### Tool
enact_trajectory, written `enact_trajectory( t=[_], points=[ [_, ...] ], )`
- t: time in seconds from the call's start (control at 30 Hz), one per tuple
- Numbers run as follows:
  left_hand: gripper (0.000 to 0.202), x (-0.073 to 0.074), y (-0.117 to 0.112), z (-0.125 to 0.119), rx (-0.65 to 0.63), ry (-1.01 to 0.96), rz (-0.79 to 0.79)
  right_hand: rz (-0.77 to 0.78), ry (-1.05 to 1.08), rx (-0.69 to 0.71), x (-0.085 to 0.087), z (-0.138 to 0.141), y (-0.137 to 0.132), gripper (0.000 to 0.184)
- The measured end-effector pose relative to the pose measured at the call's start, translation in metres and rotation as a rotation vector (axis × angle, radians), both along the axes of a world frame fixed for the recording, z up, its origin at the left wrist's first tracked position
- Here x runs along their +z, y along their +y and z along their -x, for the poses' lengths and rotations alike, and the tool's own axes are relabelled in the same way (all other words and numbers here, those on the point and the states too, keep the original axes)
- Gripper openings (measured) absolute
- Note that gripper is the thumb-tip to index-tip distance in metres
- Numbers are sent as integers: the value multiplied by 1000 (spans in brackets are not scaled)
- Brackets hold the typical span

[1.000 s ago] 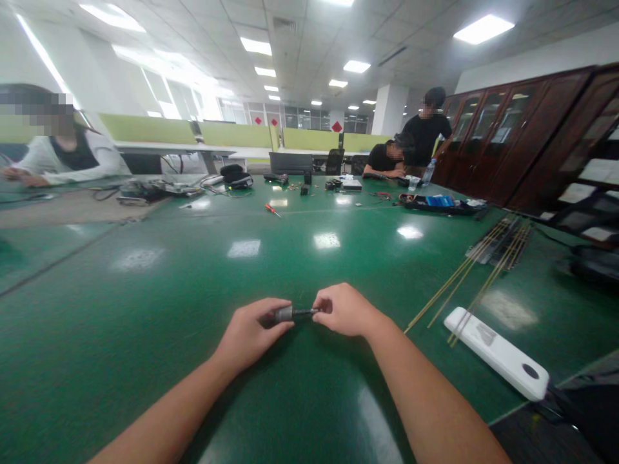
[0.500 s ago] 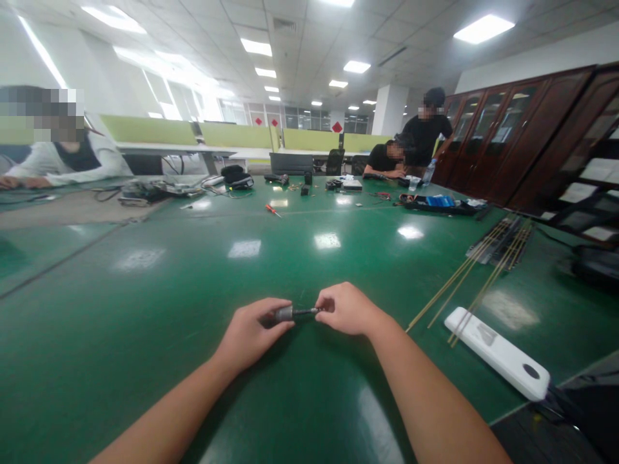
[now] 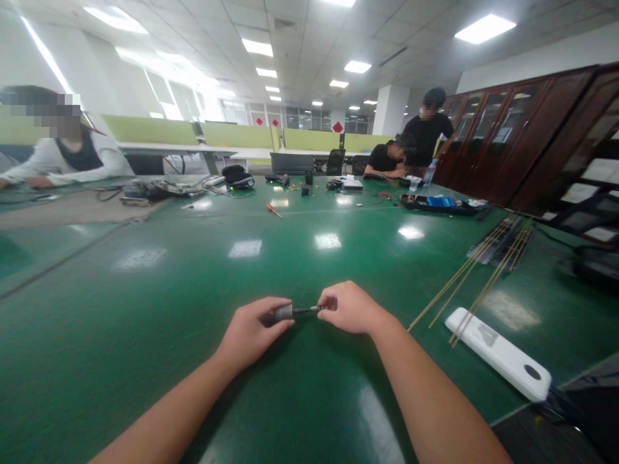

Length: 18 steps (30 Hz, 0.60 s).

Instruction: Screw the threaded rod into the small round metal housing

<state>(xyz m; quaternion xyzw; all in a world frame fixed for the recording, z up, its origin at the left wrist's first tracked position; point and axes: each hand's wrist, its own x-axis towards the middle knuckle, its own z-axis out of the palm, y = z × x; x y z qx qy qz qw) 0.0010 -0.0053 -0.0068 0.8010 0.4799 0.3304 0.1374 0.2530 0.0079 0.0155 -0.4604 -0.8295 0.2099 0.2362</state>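
1. The left hand (image 3: 251,332) rests low on the green surface (image 3: 193,270). Its fingers (image 3: 267,305) are curled shut around a small grey cylinder (image 3: 284,312), whose end pokes out toward the right.
2. The right hand (image 3: 351,308) sits just beside it. Its fingers (image 3: 329,301) are pinched closed on the far end of a thin dark rod (image 3: 305,310) that runs out of the cylinder.
3. Cylinder and rod lie in one line between the two sets of fingers, just above the surface. Whether the rod is seated deep in the cylinder is too small to tell.
4. The work in hand looks like handling the rod where it meets the cylinder. To do it well, I judge that the left fingers should hold the cylinder firm and level while the right fingers alone act.
5. Rod and cylinder should stay on one axis, since a thin rod would likely bend or bind under a sideways pull.
6. Both wrists braced on the surface would steady the pinch.
7. To the right of the right fingers, well apart, lie a white flat device (image 3: 498,353) and a bundle of thin brass rods (image 3: 464,274). Neither crowds the hands.
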Motion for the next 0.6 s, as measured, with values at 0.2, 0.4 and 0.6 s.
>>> enact_trajectory(
  t=[0.2, 0.4, 0.6],
  points=[
    [32, 1, 0, 0, 19, -10, 13, 25, -10, -1, 4, -4, -1, 11],
    [42, 4, 5, 3, 121, -25, 8, 100, -32, -3, 8, -10, -1, 11],
    [59, 13, 3, 5, 263, -222, 82, 89, -28, -2, 3, -12, 3, 11]
  ],
)
